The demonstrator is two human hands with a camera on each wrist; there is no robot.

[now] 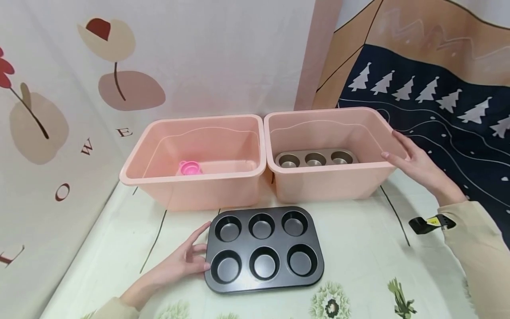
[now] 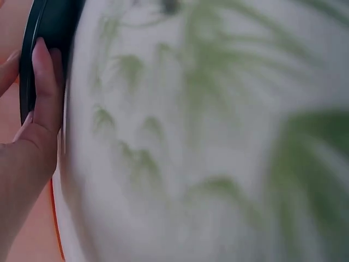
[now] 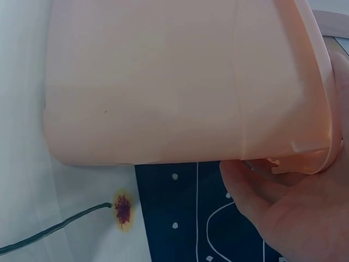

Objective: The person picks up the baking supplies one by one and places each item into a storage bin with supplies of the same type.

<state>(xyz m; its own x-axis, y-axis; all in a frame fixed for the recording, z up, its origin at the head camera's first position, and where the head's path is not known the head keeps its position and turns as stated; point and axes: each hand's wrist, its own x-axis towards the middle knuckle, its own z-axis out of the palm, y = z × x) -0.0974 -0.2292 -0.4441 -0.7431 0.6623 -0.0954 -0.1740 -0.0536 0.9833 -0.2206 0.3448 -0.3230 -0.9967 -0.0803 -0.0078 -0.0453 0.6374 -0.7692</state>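
A dark grey muffin tin (image 1: 262, 248) with several cups lies on the table in front of two pink bins. My left hand (image 1: 177, 261) holds its left edge; in the left wrist view the fingers (image 2: 46, 82) lie along the dark rim. On the right, my right hand (image 1: 418, 164) grips the rim of the right pink bin (image 1: 314, 181), thumb over the inside and fingers outside. That bin's outer wall (image 3: 163, 82) fills much of the right wrist view. Inside it sits a bronze-coloured muffin tin (image 1: 324, 154), partly hidden by the front wall.
The left pink bin (image 1: 215, 192) stands beside the right one and contains a small bright pink cup-like item (image 1: 190, 168). Behind both hangs a patterned cloth (image 1: 223, 53). A floral cloth (image 1: 358, 248) covers the table. A black strap device (image 1: 430, 223) is on the right wrist.
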